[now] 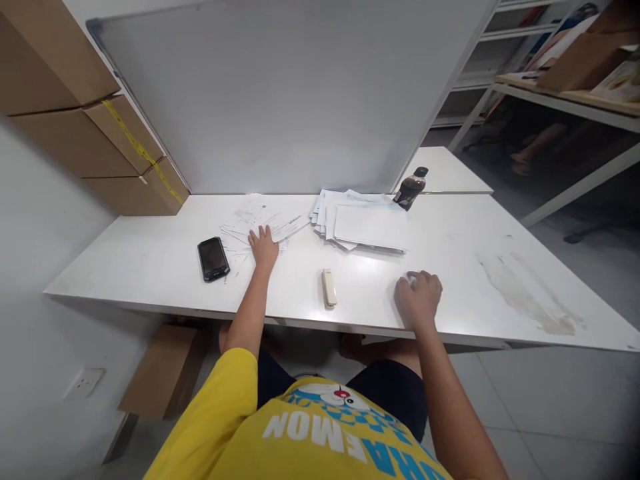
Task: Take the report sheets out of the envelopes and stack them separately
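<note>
My left hand [264,248] lies with fingers spread on a fanned-out heap of printed paper sheets [245,217]. To its left is a black handheld phone [213,259], screen up. My right hand [420,298] rests on the white table with its fingers curled in; whatever they may hold is hidden. Between the hands lies a cream stapler [329,288], apart from both. Beyond it sits an uneven stack of white paper [371,225], its edges jutting out on the left.
A dark drink bottle [411,189] stands behind the paper stack. A large whiteboard panel [290,100] rises along the table's back edge. Cardboard boxes [115,147] are piled at the left wall. A greyish smear [525,297] marks the table on the right.
</note>
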`<state>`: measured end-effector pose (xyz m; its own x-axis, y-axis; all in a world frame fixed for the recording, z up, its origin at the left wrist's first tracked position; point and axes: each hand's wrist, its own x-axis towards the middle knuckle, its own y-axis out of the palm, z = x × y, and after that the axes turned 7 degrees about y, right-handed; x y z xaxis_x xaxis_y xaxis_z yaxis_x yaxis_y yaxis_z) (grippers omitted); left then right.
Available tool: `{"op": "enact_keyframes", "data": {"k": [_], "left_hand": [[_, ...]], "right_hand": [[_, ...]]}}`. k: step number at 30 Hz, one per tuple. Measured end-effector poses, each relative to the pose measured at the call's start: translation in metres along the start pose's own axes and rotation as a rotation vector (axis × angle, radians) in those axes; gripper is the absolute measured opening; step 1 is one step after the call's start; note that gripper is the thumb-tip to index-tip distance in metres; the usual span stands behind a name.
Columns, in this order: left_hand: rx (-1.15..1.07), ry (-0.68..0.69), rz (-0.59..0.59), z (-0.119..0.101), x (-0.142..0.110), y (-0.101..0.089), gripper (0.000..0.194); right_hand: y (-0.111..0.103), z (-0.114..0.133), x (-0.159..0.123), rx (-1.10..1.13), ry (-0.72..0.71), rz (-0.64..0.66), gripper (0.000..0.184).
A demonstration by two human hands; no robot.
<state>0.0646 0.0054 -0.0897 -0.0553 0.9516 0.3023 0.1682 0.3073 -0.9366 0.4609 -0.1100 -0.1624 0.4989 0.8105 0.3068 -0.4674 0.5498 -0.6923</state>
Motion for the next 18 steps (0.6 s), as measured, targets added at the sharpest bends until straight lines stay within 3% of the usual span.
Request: {"op": "enact_keyframes", "data": {"k": [3, 12, 18], "left_hand": [[-0.028, -0.007, -0.013, 0.000, -0.002, 0.000, 0.047], [-0.082, 0.027, -0.088, -0.005, -0.014, -0.009, 0.035], [-0.162, 0.137, -0.267, -0.007, -0.052, -0.028, 0.033]], "right_hand": [[-0.001, 0.002, 0.001, 0.022, 0.016, -0.026, 0.034], [-0.007, 0.009, 0.002, 0.088, 0.021, -0.046, 0.030], [-0.017, 0.013, -0.001, 0.231, 0.086, -0.029, 0.029]]}}
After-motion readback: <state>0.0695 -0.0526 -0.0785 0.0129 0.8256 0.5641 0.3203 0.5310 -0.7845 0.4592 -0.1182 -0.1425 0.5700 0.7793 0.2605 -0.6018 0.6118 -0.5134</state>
